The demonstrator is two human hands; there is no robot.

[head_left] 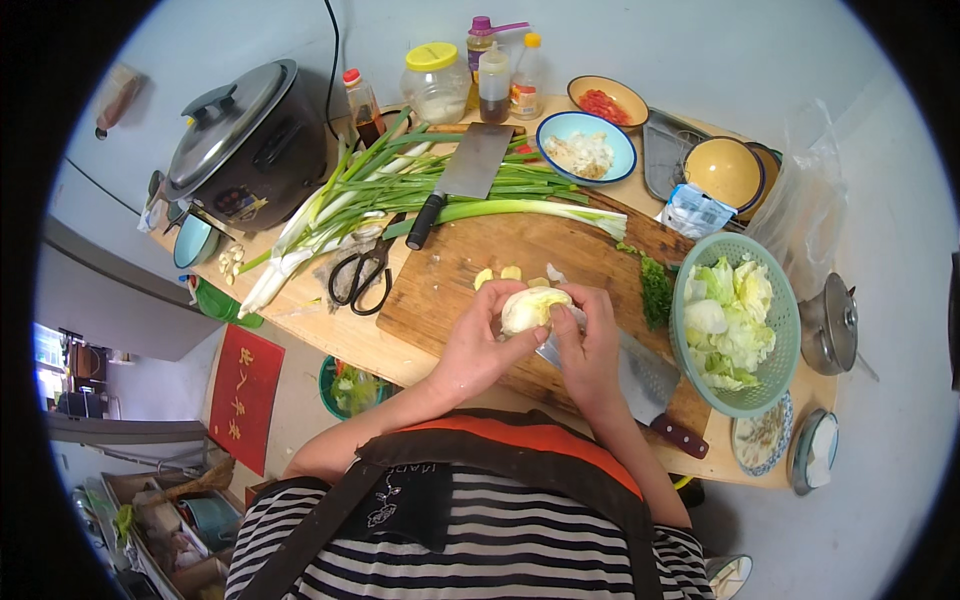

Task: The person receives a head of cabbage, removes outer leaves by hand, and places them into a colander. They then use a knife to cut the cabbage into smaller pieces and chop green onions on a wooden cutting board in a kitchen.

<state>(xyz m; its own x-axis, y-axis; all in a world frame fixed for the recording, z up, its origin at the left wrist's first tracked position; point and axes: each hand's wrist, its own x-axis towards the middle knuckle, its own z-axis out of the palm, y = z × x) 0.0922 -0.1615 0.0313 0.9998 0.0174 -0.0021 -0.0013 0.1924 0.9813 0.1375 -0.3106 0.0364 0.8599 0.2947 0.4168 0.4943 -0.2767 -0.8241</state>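
Left fingers (522,346) and right fingers (568,332), half-curled, hold the pale lettuce heart (533,310) between them.

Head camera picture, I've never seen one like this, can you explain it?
No machine here: this is a person working bare-handed, seen by a wide fisheye camera worn on the head, looking down, so edges bend. The left hand and right hand together hold a pale leafy vegetable above a wooden cutting board. A cleaver lies across spring onions; another knife lies near the right hand. Black scissors lie at left; a green colander of lettuce leaves stands at right.
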